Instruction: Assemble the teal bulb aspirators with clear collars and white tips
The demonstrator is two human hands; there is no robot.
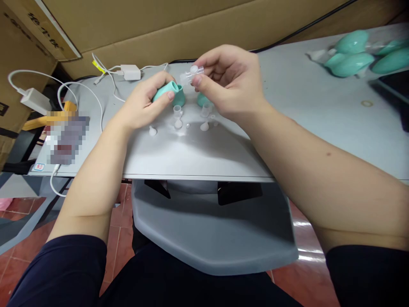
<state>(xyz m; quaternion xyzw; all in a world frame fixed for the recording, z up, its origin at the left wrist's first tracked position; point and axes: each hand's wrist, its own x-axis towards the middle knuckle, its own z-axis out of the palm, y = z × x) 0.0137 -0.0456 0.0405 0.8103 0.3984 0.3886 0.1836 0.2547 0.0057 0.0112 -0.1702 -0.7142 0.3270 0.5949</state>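
Observation:
My left hand (145,102) is closed around a teal rubber bulb (166,90), its round open neck pointing right. Between thumb and fingers, my right hand (231,79) pinches a clear plastic tube fitting (192,75) just right of that neck, apart from it. Behind the held bulb stands another teal bulb (179,97), and a third teal bulb (202,100) is partly covered by my right hand. On the table below are a clear plastic cup (177,111), a second clear cup (206,109) and several small white funnel-shaped pieces (204,125).
More teal bulbs (349,64) with clear fittings lie at the right, near a dark flat object (396,94). A ring (367,103) lies on the grey table (297,132). White chargers (130,72) with cables and a blurred phone-like object (70,138) are at left. Cardboard (153,25) lines the back.

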